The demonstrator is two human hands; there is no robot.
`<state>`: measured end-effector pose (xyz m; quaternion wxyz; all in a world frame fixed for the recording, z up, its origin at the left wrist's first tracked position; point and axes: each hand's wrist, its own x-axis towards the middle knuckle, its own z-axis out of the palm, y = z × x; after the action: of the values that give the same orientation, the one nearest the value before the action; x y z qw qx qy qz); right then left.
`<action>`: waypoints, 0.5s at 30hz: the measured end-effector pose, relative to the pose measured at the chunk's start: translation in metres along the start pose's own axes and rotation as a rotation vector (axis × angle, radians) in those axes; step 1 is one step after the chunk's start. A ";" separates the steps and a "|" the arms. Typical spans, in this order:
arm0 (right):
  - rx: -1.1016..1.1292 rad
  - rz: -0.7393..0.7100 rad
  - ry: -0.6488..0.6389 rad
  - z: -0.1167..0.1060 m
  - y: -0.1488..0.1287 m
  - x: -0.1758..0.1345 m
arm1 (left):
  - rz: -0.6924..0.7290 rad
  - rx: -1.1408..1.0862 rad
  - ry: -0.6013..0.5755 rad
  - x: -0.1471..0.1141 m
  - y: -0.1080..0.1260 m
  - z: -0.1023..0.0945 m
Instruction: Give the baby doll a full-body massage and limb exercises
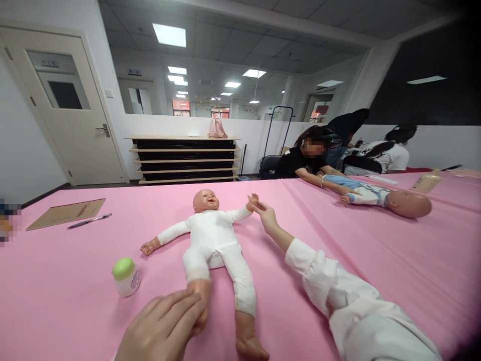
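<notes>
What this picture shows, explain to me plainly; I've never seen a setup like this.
There is no machine here: these are a person's bare hands, seen from a single camera worn on their head, looking forward and down. On the pink cloth a doll in white lies face up. The left hand lies over its lower leg; the right hand holds it by the hand. Nearby are a green-lidded jar, a pen and a brown notebook. Farther off to the right, another person has their arms stretched toward a second doll.

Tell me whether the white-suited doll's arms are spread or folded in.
Spread: the doll has one arm stretched out to each side, and the person's right hand holds one at its end.
</notes>
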<state>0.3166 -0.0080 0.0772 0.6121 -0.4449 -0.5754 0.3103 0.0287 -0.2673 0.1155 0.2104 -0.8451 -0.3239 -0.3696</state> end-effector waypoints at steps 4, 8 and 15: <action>-0.138 -0.126 -0.303 0.051 -0.038 0.007 | 0.009 -0.174 0.017 0.042 0.009 0.041; -0.323 -0.350 -0.888 0.092 -0.040 -0.011 | 0.277 -0.278 -0.083 0.046 0.008 0.107; 0.037 -0.081 -0.391 0.059 -0.026 0.006 | 0.136 -0.303 -0.097 0.046 -0.004 0.044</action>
<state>0.2561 -0.0020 0.0997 0.5087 -0.3412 -0.6949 0.3767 0.0716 -0.2202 0.1231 0.0894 -0.9039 -0.2166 -0.3578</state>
